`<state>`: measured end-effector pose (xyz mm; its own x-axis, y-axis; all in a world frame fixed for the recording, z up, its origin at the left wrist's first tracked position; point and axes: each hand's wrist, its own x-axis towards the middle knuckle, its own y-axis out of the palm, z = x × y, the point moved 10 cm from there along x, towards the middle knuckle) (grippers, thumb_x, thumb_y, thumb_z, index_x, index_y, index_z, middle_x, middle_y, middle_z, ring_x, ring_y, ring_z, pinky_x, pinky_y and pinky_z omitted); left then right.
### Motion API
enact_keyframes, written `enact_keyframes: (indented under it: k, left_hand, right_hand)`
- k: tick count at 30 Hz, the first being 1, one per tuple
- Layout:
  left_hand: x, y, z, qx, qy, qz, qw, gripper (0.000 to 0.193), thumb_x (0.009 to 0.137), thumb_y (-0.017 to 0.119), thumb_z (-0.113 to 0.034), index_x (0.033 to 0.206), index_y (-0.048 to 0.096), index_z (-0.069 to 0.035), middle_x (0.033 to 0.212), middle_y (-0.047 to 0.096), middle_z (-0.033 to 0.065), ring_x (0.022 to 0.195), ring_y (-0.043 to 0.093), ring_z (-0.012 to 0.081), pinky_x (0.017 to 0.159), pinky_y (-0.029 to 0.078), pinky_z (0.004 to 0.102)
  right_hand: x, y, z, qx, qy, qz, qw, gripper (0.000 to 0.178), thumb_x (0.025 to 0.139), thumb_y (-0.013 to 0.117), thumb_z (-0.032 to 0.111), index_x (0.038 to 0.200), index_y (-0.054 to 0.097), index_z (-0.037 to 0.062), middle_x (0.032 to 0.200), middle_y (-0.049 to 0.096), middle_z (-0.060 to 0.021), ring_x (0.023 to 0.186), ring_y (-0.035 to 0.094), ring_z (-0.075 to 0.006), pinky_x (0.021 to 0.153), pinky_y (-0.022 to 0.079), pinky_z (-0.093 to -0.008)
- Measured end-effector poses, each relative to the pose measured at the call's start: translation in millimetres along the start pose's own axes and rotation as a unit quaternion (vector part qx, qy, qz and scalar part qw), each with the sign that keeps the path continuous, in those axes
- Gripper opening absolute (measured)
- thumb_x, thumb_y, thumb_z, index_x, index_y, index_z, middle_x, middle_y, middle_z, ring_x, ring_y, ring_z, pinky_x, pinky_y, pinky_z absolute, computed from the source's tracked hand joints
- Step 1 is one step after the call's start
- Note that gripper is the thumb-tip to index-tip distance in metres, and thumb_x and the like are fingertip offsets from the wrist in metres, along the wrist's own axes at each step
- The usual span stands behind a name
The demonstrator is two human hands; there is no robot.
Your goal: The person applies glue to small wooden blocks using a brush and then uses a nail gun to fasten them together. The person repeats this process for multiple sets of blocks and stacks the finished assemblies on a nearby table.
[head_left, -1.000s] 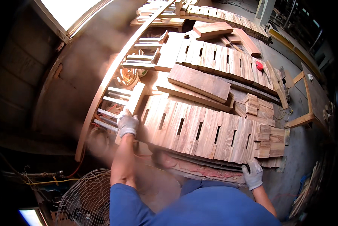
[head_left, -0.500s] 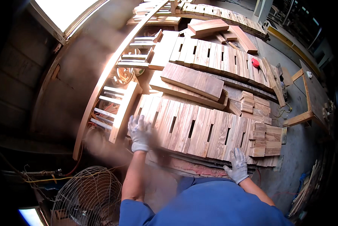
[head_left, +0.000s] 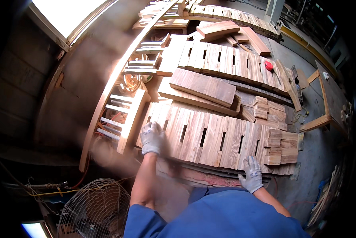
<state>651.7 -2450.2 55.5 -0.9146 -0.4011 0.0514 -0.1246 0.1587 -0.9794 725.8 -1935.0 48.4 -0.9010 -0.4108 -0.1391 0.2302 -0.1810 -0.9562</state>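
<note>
A long row of upright-grained wooden boards (head_left: 192, 137), set edge to edge with dark slots between some of them, lies in front of me. My left hand (head_left: 151, 139), in a pale work glove, rests on the boards at the left end of the row, its fingers slightly bent and apart. Farther right, my gloved right hand (head_left: 251, 175) lies against the near edge of the same row with the fingers spread. Small stacked wood blocks (head_left: 279, 146) sit on the row's right end. Neither hand wraps around anything; the left palm is hidden.
Behind the row lie thick planks (head_left: 203, 85) and a second slotted row (head_left: 225, 59) bearing a red tape measure (head_left: 268, 65). A wooden rack with white bars (head_left: 132, 119) stands left. A wire-caged fan (head_left: 94, 206) is at lower left, a wooden-framed table (head_left: 318, 121) at right.
My left hand has shifted slightly right, and its fingers have come down onto the boards, less spread than before. My right hand has stayed nearly in place.
</note>
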Motion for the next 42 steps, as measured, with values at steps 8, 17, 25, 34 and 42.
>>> enact_keyframes:
  k: [8, 17, 25, 34, 42]
  left_hand:
    - [3.8, -16.6, -14.0, -0.001, 0.059, -0.050, 0.997, 0.022, 0.080, 0.083, -0.021, 0.100, 0.073, -0.018, 0.109, 0.071, 0.0044, 0.113, 0.064, 0.0327, 0.097, 0.053, 0.0480]
    - [-32.7, -4.6, 0.0, -0.093, 0.025, -0.080, 0.992, 0.025, 0.095, 0.071, -0.023, 0.115, 0.078, -0.010, 0.129, 0.070, 0.0122, 0.131, 0.057, 0.0365, 0.113, 0.045, 0.0497]
    - [-73.0, -4.1, -28.9, -0.116, 0.025, -0.059, 0.991, 0.033, 0.092, 0.076, -0.023, 0.122, 0.075, -0.009, 0.136, 0.068, 0.0152, 0.134, 0.056, 0.0398, 0.115, 0.045, 0.0522]
    - [-49.5, 3.9, 33.1, -0.063, -0.069, -0.044, 0.995, 0.063, 0.101, 0.064, -0.039, 0.148, 0.058, 0.003, 0.159, 0.051, 0.0244, 0.154, 0.038, 0.0430, 0.128, 0.027, 0.0552]
    - [-31.7, 3.9, 49.3, -0.007, -0.041, -0.054, 0.998, 0.055, 0.102, 0.067, -0.036, 0.145, 0.062, -0.003, 0.157, 0.055, 0.0204, 0.149, 0.045, 0.0431, 0.125, 0.032, 0.0545]
  right_hand:
    - [0.4, -1.5, 0.4, 0.004, -0.008, 0.002, 1.000, 0.085, 0.078, 0.085, 0.032, 0.151, 0.054, 0.0003, 0.160, 0.044, -0.0269, 0.151, 0.039, -0.0463, 0.128, 0.028, -0.0565]
    - [1.3, -0.3, 1.9, 0.006, -0.005, 0.005, 1.000, 0.087, 0.077, 0.085, 0.031, 0.151, 0.053, -0.0014, 0.161, 0.044, -0.0271, 0.151, 0.038, -0.0471, 0.128, 0.027, -0.0560]
    - [0.5, -1.2, 3.4, 0.005, 0.006, 0.012, 1.000, 0.089, 0.077, 0.086, 0.031, 0.151, 0.052, -0.0027, 0.161, 0.043, -0.0273, 0.152, 0.037, -0.0471, 0.128, 0.027, -0.0561]
    - [-2.3, 7.1, -1.2, 0.002, 0.012, 0.010, 1.000, 0.090, 0.076, 0.086, 0.029, 0.152, 0.051, -0.0029, 0.163, 0.041, -0.0280, 0.154, 0.034, -0.0475, 0.129, 0.026, -0.0570]
    - [-1.4, 5.5, -0.4, 0.002, 0.000, -0.001, 1.000, 0.090, 0.075, 0.086, 0.030, 0.151, 0.051, -0.0030, 0.162, 0.042, -0.0281, 0.152, 0.036, -0.0473, 0.128, 0.027, -0.0568]
